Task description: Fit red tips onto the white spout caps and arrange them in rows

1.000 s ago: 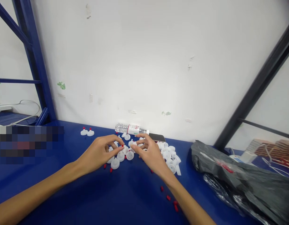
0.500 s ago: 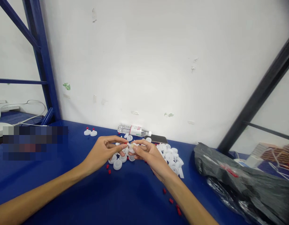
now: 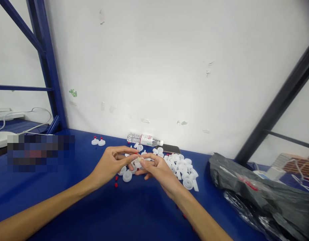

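Note:
Above the blue table, my left hand and my right hand meet at the fingertips. A small red tip cap shows between my left thumb and forefinger. My right fingers pinch a white plastic spout cap, largely covered by the fingers. Beneath the hands lie more white caps, one of them a round cap in front of my left fingers. A few loose red tips are on the table near it. Beyond my right hand spreads a pile of white caps.
Two white caps with red tips stand upright at the back left. A clear water bottle lies along the wall, beside a dark phone. A grey plastic bag covers the right side. Blue metal posts frame the left.
The fingers of both hands have closed nearer together around the white cap and red tip. The whole view has shifted slightly, and my right forearm now covers more of the red tips below it.

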